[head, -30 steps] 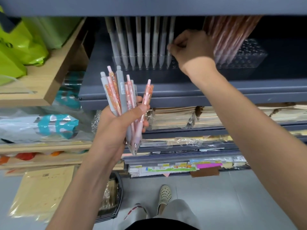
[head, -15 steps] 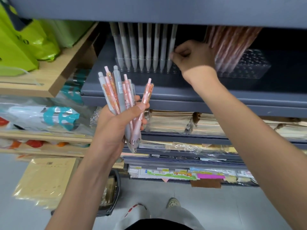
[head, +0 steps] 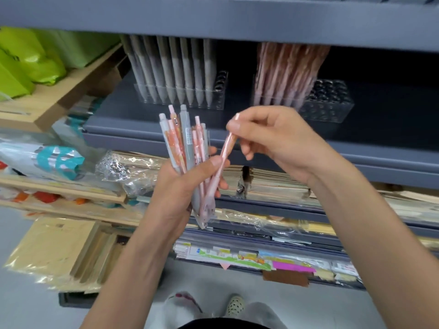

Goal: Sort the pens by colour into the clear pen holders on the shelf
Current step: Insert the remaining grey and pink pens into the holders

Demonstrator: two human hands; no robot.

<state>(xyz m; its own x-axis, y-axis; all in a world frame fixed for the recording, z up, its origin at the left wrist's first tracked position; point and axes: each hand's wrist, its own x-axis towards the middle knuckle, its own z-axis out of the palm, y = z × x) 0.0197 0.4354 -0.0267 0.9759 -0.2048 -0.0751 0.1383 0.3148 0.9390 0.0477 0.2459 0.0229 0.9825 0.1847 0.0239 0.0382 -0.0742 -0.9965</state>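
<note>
My left hand [head: 180, 186] grips a bundle of pens [head: 184, 143], several pink-orange and a few grey, tips down, in front of the grey shelf [head: 152, 124]. My right hand [head: 273, 143] pinches the upper end of one pink pen [head: 219, 167] at the right edge of the bundle; its lower part still lies against my left thumb. On the shelf behind stand two clear pen holders. The left holder [head: 217, 100] carries a row of grey pens [head: 171, 70]. The right holder [head: 332, 103] carries pink pens [head: 285, 72] on its left side, with open holes on its right.
An upper shelf board [head: 213, 17] overhangs the holders. Green bags [head: 28, 62] lie on a wooden shelf at the left. Below are shelves of wrapped paper goods [head: 273, 181] and packets [head: 54, 160]. My feet [head: 234, 305] stand on the grey floor.
My right hand left the grey pens in the left holder, came down to the bundle and took hold of a pink pen. The view shifted downward a little.
</note>
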